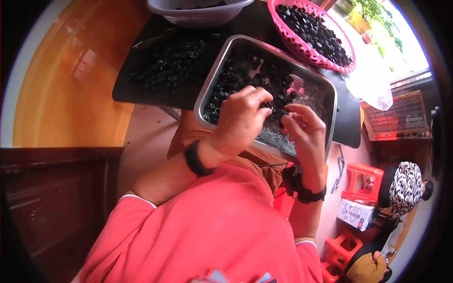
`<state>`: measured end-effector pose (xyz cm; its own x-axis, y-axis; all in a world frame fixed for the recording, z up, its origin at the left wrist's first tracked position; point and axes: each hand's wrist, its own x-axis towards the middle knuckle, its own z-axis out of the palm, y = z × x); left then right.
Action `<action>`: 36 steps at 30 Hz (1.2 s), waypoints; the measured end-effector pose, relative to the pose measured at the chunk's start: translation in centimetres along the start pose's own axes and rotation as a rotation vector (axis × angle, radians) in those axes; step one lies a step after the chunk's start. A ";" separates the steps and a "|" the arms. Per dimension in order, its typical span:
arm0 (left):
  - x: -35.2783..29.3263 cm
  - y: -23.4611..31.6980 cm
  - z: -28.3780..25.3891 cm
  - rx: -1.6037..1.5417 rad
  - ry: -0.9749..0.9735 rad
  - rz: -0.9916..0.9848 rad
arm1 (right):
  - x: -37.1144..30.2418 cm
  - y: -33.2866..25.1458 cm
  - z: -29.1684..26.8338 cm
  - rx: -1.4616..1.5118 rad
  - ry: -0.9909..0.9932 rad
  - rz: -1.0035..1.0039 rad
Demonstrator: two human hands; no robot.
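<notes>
A metal tray (210,80) sits at the near edge of a black table, holding loose small black parts (226,78), some ring-like. Silvery pins (276,139) lie along its near side and brownish ones (309,96) toward its right. Over the tray, my left hand (243,115) is closed, thumb against fingers, on a small black part mostly hidden by the fingertips. Just to its right, my right hand (306,126) pinches a small round black piece (284,112) between thumb and forefinger. A narrow gap separates the two hands.
On the black table (141,40), more black ring-like parts (172,63) spread left of the tray. Behind stand a pale basket (200,16) and a pink basket (278,26) full of black pieces (316,35). Red stools (363,181) and a white box (355,213) stand on the right.
</notes>
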<state>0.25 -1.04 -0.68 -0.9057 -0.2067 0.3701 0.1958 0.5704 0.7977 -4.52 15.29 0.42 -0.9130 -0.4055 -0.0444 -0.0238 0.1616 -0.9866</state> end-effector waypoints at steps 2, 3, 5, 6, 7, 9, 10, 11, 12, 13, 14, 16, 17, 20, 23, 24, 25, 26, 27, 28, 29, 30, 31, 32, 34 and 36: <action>0.4 0.8 -0.7 -0.674 -0.140 -0.427 | -0.2 -0.8 -0.6 0.267 0.019 0.123; 0.5 0.8 -0.7 -0.796 -0.158 -0.453 | -0.3 -0.6 -1.0 0.269 0.034 0.124; 0.6 0.7 -0.6 -0.920 -0.188 -0.478 | -0.4 0.3 -1.8 0.780 -0.093 0.239; 0.6 0.8 -0.6 -0.976 -0.214 -0.511 | -0.4 0.5 -1.9 0.781 -0.081 0.235; 0.7 0.8 -0.5 -1.032 -0.240 -0.544 | -0.5 0.6 -2.0 0.884 -0.130 0.251; 0.6 0.6 -0.7 -1.047 -0.305 -0.556 | -0.4 1.4 -2.3 1.051 -0.260 0.254; 0.6 0.6 -0.6 -1.061 -0.361 -0.566 | -0.5 1.2 -2.3 1.051 -0.254 0.251; 0.6 0.7 -0.6 -1.061 -0.364 -0.567 | -0.6 1.0 -2.0 1.068 -0.249 0.281; 0.4 0.7 -0.6 -1.058 -0.366 -0.540 | -0.7 0.9 -1.8 1.084 -0.244 0.310; 0.3 0.8 -0.6 -1.056 -0.368 -0.511 | -0.7 0.9 -1.7 1.096 -0.261 0.327; 0.3 1.0 -0.6 -1.051 -0.369 -0.516 | -0.7 0.8 -1.7 1.103 -0.262 0.329; 0.1 1.5 -0.4 -0.935 -0.275 -0.382 | -0.7 0.6 -1.8 1.112 -0.285 0.324; 0.0 1.6 -0.6 -0.935 -0.277 -0.383 | -0.7 0.7 -1.8 1.113 -0.283 0.324; -0.5 2.0 -0.9 -0.844 -0.238 -0.312 | -0.8 1.1 -1.7 0.977 -0.267 0.281; -0.7 1.9 -0.9 -0.760 -0.206 -0.298 | -0.9 0.3 -1.0 0.877 -0.224 0.277; -0.6 1.8 -0.9 -0.803 -0.217 -0.318 | -0.9 0.1 -0.8 0.901 -0.181 0.274; -0.6 1.6 -1.0 -0.846 -0.227 -0.338 | -1.0 0.0 -0.6 0.923 -0.138 0.272; -0.5 1.5 -1.1 -0.837 -0.210 -0.338 | -0.8 -0.1 -0.4 0.924 -0.158 0.274; -0.4 1.3 -1.2 -0.965 -0.211 -0.517 | -0.8 -0.1 -0.2 0.943 -0.094 0.223; -0.2 1.1 -1.3 -1.093 -0.208 -0.695 | -0.8 -0.1 0.0 0.961 -0.033 0.172; -0.2 0.6 -0.9 -1.198 -0.199 -0.768 | -0.8 -0.2 0.4 0.967 -0.013 0.093; -0.1 0.5 -0.8 -1.314 -0.228 -0.822 | -1.0 -0.4 0.7 0.903 0.044 0.017; 0.0 0.4 -0.8 -1.396 -0.252 -0.852 | -0.7 -0.9 1.3 0.823 0.070 -0.063; 0.0 0.3 -0.8 -1.483 -0.276 -0.878 | -0.6 -1.5 2.0 0.741 0.094 -0.143; 0.5 -0.5 -0.3 -1.736 -0.364 -0.974 | -1.0 -2.1 3.2 0.357 0.120 -0.206; 0.7 -0.7 -0.6 -1.777 -0.327 -1.020 | -1.4 -2.9 4.3 0.098 -0.024 -0.286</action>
<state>-0.33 -2.06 -0.75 -0.8796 0.3497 -0.3226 -0.4198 -0.8895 0.1803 -1.40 11.48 2.68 -0.8650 -0.4431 0.2354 -0.2386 -0.0494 -0.9699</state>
